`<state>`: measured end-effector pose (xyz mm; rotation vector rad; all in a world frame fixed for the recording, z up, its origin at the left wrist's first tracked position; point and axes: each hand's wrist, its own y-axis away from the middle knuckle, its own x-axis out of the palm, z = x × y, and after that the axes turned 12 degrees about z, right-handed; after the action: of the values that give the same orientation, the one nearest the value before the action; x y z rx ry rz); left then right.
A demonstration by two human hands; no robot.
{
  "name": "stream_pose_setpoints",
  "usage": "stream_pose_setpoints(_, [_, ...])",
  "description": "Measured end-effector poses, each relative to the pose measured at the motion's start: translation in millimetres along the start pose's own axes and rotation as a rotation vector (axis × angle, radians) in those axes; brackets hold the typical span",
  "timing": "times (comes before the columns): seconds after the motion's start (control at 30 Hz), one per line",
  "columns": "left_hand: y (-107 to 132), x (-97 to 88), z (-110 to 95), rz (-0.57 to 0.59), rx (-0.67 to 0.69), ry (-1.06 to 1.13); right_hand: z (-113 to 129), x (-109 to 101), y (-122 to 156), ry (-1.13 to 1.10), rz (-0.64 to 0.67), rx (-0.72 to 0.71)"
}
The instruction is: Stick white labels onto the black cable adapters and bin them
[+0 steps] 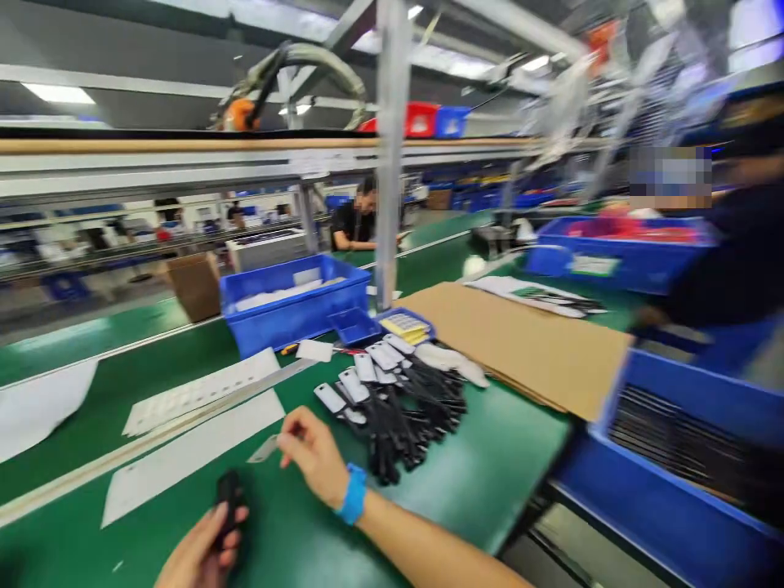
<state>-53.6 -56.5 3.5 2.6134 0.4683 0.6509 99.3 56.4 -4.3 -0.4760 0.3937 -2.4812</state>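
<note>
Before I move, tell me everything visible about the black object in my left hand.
The black object is elongated with rounded edges and looks like plastic; blur hides finer parts. The left hand is closed around its lower part, while its upper end sticks out free, pointing away from the wearer. It shows over the green tabletop, near a white sheet; whether it touches that surface is unclear.

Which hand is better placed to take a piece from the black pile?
Right hand, I'd judge: it is beside the pile, though it seems to pinch a film. The left hand is farther off, holding a black device.
</note>
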Motion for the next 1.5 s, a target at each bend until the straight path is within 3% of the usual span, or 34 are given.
stream_pose_setpoints(0.2, [20, 2.9, 20, 0.262, 0.09, -0.105, -4, 0, 13, 0.015, 0.093, 0.13])
stream_pose_setpoints(0.43, [32, 1.8, 23, 0.466, -0.037, -0.115, -4, 10, 26, 0.146, 0.178, 0.231])
stream_pose_setpoints(0.73, [32, 4.6, 26, 0.518, -0.074, -0.081, -1, 18, 37, 0.231, 0.213, 0.281])
stream_pose_setpoints(1.5, [34, 6.3, 30, 0.5, -0.053, -0.179, -3, 19, 42, 0.263, 0.166, 0.336])
